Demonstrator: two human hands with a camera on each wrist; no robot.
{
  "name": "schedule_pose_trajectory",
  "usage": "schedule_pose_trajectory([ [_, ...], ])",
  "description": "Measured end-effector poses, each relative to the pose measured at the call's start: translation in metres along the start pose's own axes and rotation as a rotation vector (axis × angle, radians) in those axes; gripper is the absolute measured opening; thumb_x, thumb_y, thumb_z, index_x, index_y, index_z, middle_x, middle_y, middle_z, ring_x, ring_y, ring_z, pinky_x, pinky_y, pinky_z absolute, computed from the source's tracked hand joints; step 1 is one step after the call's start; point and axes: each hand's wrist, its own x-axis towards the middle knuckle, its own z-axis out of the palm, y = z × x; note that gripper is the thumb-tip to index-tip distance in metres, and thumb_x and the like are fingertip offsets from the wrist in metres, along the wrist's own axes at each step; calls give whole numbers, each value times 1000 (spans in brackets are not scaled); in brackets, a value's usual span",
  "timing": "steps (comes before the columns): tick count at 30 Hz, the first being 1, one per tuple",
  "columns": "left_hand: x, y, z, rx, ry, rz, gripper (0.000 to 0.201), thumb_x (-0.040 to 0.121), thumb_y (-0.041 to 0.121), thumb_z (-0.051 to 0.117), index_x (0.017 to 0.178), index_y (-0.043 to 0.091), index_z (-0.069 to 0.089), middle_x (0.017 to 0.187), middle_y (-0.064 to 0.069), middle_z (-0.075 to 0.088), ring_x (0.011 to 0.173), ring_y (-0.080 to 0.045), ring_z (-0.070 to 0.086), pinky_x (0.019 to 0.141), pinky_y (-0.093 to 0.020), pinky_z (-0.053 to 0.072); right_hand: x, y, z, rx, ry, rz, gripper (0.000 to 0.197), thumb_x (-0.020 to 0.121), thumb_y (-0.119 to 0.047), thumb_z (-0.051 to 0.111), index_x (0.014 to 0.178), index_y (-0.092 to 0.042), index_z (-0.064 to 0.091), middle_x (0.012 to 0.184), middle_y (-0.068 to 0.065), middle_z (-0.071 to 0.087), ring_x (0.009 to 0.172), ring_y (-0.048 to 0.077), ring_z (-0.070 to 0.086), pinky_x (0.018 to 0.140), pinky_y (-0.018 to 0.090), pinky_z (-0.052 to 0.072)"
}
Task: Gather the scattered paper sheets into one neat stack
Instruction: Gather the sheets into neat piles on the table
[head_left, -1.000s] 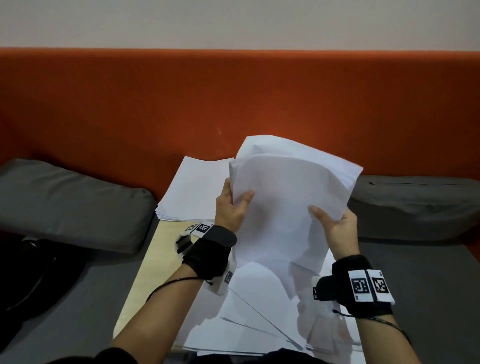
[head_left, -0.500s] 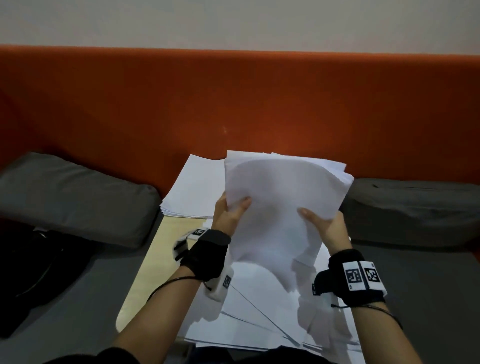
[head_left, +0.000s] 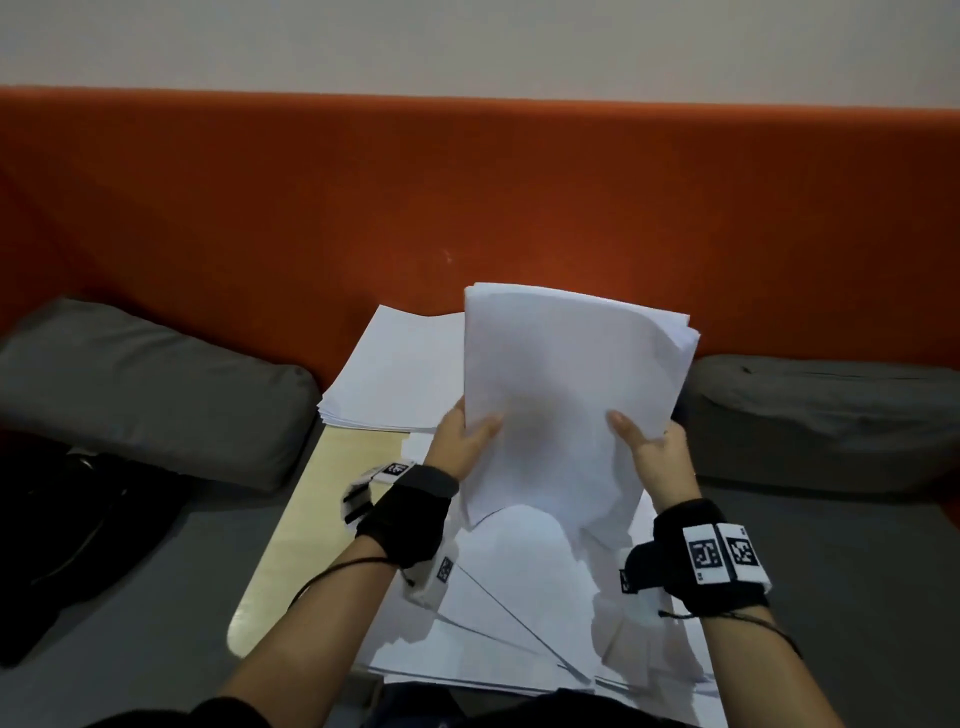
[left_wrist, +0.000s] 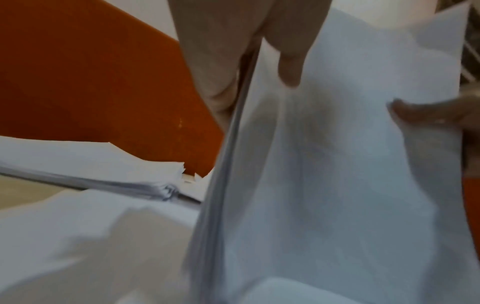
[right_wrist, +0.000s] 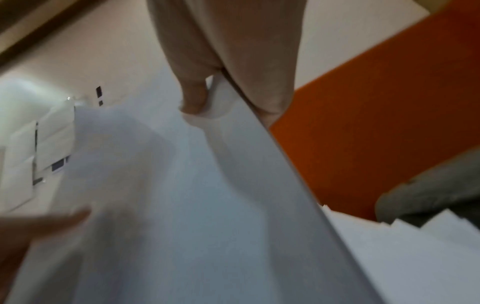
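From the head view, I am gripping a bundle of sheets (head_left: 566, 395) upright between my left hand (head_left: 462, 436) and right hand (head_left: 660, 452), above loose sheets (head_left: 519, 613) lying on the table (head_left: 311, 509); a settled stack (head_left: 400, 379) is waiting behind. At my left wrist, thumb and fingers are pinching the bundle's edge; at my right, likewise; I judge the gathering roughly half finished.

A pale wooden table (head_left: 311, 509) with a rounded near-left corner carries the paper. At its far end, against the orange backrest (head_left: 260, 218), lies a thick stack of white sheets (head_left: 400, 374) with slightly ragged edges. Loose white sheets (head_left: 498, 623) overlap at uneven angles across its near and right parts, leaving bare wood only along the left side.
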Motion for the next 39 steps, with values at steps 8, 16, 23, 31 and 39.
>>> schedule_pose_trajectory([
  [8, -7, -58, 1, 643, -311, -471, 53, 93, 26, 53, 139, 3, 36, 142, -14, 43, 130, -26, 44, 103, -28, 35, 16, 66, -39, -402, 192, 311, 39, 87, -8, 57, 124, 4, 53, 122, 23, 59, 113, 38, 55, 95, 40, 43],
  [16, -14, -62, 14, 691, -319, -470, 55, 86, 19, 62, 134, 5, 38, 139, -13, 45, 126, -26, 46, 99, -28, 39, -9, 98, -14, -827, 114, 588, 33, 91, -23, 48, 122, -12, 54, 130, 22, 38, 121, 38, 34, 101, 40, 32],
  [23, -17, -61, 15, 678, -342, -412, 62, 88, 15, 59, 142, 7, 30, 143, -15, 40, 131, -28, 41, 106, -31, 36, -7, 101, -11, -825, 51, 573, 37, 90, -18, 47, 125, -9, 52, 124, 23, 49, 115, 37, 35, 89, 37, 37],
  [31, -18, -59, 15, 720, -374, -411, 65, 91, 19, 57, 145, 7, 22, 145, -17, 36, 134, -29, 37, 105, -31, 35, -10, 94, -12, -798, 76, 631, 34, 90, -20, 48, 123, -10, 54, 121, 21, 48, 120, 37, 31, 92, 39, 36],
  [39, -19, -60, 15, 762, -410, -417, 68, 91, 23, 57, 146, 8, 20, 145, -17, 34, 133, -29, 37, 104, -29, 35, -16, 92, -20, -804, 83, 613, 39, 90, -26, 50, 125, -11, 52, 128, 21, 46, 120, 38, 36, 97, 41, 34],
])
